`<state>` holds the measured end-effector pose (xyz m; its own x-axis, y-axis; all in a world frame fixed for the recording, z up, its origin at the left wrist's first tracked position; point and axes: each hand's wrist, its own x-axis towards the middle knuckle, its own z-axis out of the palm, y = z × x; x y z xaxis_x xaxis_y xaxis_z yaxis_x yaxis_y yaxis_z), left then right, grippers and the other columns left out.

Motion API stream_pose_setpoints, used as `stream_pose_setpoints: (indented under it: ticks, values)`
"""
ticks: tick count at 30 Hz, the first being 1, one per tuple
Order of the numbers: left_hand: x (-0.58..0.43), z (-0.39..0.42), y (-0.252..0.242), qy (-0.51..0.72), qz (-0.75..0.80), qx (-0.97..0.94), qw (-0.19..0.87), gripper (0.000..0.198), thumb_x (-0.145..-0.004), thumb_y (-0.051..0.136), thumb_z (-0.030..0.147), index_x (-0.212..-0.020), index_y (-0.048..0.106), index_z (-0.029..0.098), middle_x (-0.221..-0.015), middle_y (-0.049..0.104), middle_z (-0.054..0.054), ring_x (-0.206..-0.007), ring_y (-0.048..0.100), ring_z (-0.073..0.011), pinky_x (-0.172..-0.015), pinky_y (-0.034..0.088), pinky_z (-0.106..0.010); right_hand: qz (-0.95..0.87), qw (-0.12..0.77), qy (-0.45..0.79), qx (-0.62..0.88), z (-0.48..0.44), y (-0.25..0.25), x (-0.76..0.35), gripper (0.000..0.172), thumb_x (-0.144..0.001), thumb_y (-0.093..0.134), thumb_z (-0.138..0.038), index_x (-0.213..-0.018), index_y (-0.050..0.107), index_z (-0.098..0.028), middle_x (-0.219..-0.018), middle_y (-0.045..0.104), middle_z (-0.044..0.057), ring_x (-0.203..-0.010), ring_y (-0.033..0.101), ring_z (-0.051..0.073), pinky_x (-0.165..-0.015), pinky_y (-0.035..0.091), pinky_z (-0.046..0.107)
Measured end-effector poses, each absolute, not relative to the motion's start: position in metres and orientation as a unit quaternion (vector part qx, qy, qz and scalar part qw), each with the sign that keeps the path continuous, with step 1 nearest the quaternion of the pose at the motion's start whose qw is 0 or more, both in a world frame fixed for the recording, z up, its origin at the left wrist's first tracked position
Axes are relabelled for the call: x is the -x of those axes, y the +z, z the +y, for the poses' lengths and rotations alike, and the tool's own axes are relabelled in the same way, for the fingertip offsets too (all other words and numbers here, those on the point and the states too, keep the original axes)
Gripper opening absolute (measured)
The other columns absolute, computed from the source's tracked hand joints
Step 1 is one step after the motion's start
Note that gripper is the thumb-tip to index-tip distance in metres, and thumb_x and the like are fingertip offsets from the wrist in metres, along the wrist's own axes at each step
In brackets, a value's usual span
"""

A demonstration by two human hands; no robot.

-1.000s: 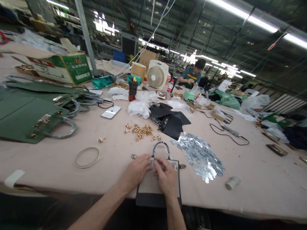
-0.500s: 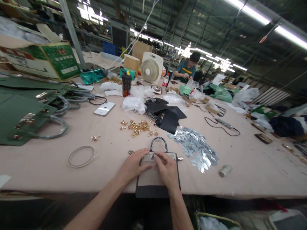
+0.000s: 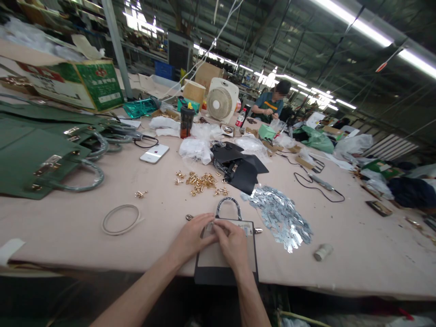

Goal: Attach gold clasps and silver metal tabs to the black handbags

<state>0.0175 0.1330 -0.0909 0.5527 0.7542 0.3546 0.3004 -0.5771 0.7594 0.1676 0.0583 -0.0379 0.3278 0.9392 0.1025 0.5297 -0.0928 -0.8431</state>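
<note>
At the table's front edge lies a small bag panel, black with a beige inner face and a wrapped handle loop at its top. My left hand is closed at the panel's upper left corner, thumb and fingers gripping there. Close against it, my right hand is bent over the panel's top strip with its fingertips pinched together. Whatever small piece sits between those fingertips is hidden. A metal clasp sticks out at the panel's right side, and a metal ring piece shows on the left.
Gold-coloured fittings and a heap of thin metal plates lie beyond my hands, near black bag pieces. Green bags, a phone, a tape coil and a fan are also around. Someone works across the table.
The view has shifted, so the table appears slightly further right. My right hand has slid left along the panel's top strip, closer to my left hand, baring the strip's right part.
</note>
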Motion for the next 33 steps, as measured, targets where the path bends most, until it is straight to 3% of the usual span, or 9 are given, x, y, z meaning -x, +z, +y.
stream_pose_setpoints:
  ticks: [17, 33]
  values:
    - [-0.018, 0.134, -0.091, 0.351, 0.32, -0.812, 0.338, 0.045, -0.086, 0.079, 0.038, -0.127, 0.07, 0.024, -0.134, 0.072, -0.01, -0.127, 0.066, -0.0272, -0.113, 0.053, -0.048, -0.531, 0.421, 0.243, 0.694, 0.061, -0.038, -0.166, 0.021, -0.091, 0.062, -0.03, -0.097, 0.082, -0.027, -0.092, 0.082, 0.002, -0.083, 0.075, 0.024, -0.082, 0.057, 0.033]
    - [-0.018, 0.136, -0.096, 0.334, 0.325, -0.83, 0.305, 0.049, -0.083, 0.076, 0.023, -0.131, 0.067, 0.022, -0.138, 0.07, -0.009, -0.13, 0.064, -0.0263, -0.114, 0.052, -0.047, -0.558, 0.382, 0.085, 0.732, 0.057, -0.052, -0.153, 0.022, -0.098, 0.054, -0.02, -0.105, 0.073, -0.026, -0.104, 0.071, 0.006, -0.098, 0.069, 0.022, -0.089, 0.051, 0.032]
